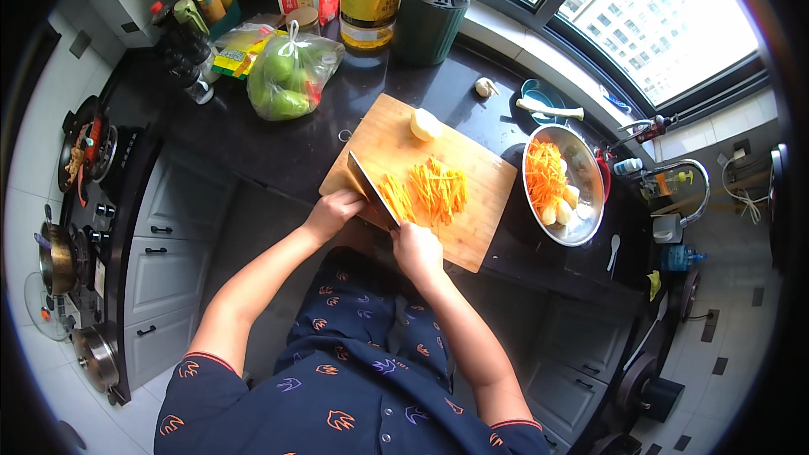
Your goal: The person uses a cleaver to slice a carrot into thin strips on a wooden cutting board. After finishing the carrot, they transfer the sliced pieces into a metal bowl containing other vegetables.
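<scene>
A wooden cutting board (pixel 480 177) lies at a slant on the dark counter, partly in front of me. My right hand (pixel 417 246) grips the handle of a kitchen knife (pixel 368 184), its wide blade pointing away and to the left. Close to the blade's left side, at the board's near left edge, my left hand (pixel 335 211) has its fingers bent together; what they hold, if anything, is hidden. Right of the blade lie carrot shreds (pixel 438 191) in a loose heap, with a smaller bunch against the knife. One peeled, pale potato (pixel 425 125) rests near the board's far edge.
To the right stands a metal bowl (pixel 596 211) with carrot shreds and several peeled pale pieces. Garlic (pixel 486 87) and a white-handled peeler-like tool (pixel 549 108) lie beyond. Behind the board are a tied bag of green produce (pixel 286 84), an oil jug (pixel 371 0) and a chopstick holder (pixel 428 29).
</scene>
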The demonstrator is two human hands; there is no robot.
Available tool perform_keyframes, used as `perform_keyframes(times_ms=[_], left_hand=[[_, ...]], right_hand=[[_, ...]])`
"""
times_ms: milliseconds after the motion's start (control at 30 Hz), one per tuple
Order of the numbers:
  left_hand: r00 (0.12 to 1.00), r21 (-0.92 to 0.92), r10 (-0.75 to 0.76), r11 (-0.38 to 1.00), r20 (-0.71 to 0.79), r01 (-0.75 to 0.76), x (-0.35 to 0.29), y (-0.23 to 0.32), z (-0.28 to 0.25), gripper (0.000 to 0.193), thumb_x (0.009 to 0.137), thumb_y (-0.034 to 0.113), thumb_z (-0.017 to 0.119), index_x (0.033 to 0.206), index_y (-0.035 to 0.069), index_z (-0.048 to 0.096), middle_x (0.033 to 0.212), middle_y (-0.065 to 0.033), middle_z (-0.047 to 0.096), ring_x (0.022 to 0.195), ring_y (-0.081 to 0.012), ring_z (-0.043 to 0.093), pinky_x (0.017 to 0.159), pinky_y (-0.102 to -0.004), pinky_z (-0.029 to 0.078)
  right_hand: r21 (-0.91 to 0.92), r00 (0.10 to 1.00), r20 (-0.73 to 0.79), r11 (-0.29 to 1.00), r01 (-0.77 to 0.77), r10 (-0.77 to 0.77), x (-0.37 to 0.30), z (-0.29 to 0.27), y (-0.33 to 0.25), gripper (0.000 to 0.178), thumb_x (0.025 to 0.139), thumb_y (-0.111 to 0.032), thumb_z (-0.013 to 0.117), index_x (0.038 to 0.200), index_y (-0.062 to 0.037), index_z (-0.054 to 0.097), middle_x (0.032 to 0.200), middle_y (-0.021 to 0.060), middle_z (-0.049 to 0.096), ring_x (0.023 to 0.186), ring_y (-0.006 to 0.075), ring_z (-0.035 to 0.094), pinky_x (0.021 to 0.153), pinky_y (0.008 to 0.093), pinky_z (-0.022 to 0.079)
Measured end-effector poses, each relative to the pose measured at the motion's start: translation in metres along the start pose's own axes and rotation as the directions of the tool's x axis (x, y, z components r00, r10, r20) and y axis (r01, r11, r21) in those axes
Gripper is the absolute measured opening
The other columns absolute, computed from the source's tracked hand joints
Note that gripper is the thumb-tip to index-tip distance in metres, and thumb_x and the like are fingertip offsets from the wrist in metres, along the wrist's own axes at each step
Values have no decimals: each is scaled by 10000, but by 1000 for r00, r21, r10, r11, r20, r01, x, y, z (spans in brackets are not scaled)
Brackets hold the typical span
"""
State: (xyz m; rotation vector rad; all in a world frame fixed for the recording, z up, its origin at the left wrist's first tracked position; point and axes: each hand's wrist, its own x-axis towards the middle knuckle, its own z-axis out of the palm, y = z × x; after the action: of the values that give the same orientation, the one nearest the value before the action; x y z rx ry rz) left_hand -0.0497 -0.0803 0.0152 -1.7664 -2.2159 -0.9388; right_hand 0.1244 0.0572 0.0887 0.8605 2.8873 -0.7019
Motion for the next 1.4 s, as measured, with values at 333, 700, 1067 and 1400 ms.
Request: perform_keyframes(times_ms=[333,700,1067,1400], left_hand=[[999,-3,-24,1000,-42,24,-8,0,7,162,806,63,667,947,83,745,962,-62,739,885,-242,730,719,-337,606],[1000,56,22,998,-11,-21,-5,-1,3,188,794,58,648,954,96,738,967,-55,724,850,-245,717,700,-340,597],[999,88,38,995,15,-39,-7,-3,1,131,789,78,700,914,99,735,961,-37,729,877,-215,724,697,-321,605],[999,79,51,996,-15,-50,-10,-10,7,157,791,70,673,932,101,736,967,-40,728,868,-227,723,687,-328,607]], right_hand=[[54,999,-41,998,31,-29,-14,5,7,181,941,-247,648,935,-70,686,760,216,697,747,420,696,679,528,558],[-10,999,25,999,36,-35,12,0,-4,219,933,-247,650,880,-38,686,769,230,700,750,420,705,700,525,567],[91,999,-30,995,40,-37,-1,3,9,199,932,-247,666,963,-56,710,780,229,699,759,419,699,702,520,563],[-47,999,44,999,22,-20,7,-2,-13,146,905,-135,566,860,-51,676,764,231,702,735,410,716,683,520,572]])
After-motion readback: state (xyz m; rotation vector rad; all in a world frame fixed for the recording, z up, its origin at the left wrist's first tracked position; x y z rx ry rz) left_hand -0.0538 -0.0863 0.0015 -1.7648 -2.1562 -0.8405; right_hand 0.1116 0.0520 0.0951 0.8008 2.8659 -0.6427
